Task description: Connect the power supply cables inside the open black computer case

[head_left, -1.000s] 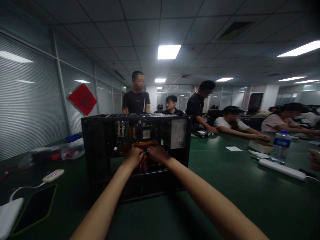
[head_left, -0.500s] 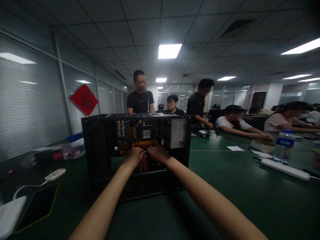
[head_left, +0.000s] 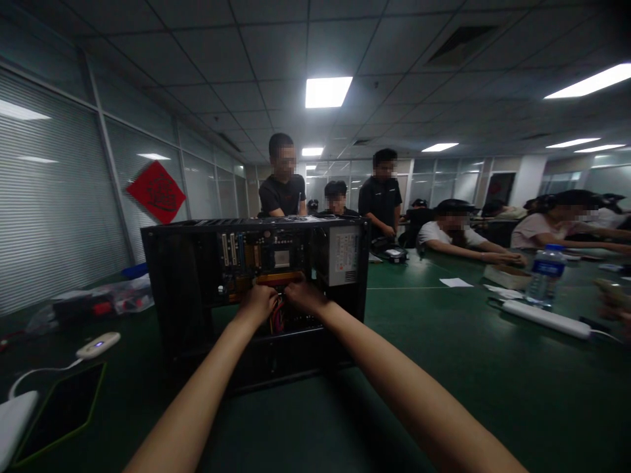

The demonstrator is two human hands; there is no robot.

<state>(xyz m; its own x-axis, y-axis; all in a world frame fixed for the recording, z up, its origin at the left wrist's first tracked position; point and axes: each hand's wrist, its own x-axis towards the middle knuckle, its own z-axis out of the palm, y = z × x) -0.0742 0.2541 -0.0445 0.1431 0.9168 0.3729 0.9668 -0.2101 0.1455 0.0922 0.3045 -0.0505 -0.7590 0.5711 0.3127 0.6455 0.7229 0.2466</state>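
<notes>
An open black computer case [head_left: 315,358] stands upright before me, its inside facing me. Within it are a motherboard [head_left: 266,242] with several slots, a silvery square processor spot [head_left: 282,259], and a power supply [head_left: 344,255] with a white label at upper right. My left hand [head_left: 257,305] and my right hand [head_left: 306,297] reach inside just below an orange-yellow strip [head_left: 288,279]. Their curled fingers nearly meet at a bundle of coloured wires [head_left: 277,318], closed on its upper end. The fingers hide the end of the bundle.
A phone [head_left: 62,410], a small white device [head_left: 98,344] on a cable and a plastic bag [head_left: 133,295] lie left on the green table [head_left: 424,381]. A power strip [head_left: 545,318], water bottle [head_left: 546,276] and paper [head_left: 456,282] are at right. Several people are beyond.
The whole view has shifted slightly. Behind the case, one person leans forward and another stands more upright. My hands keep about the same place at the wires.
</notes>
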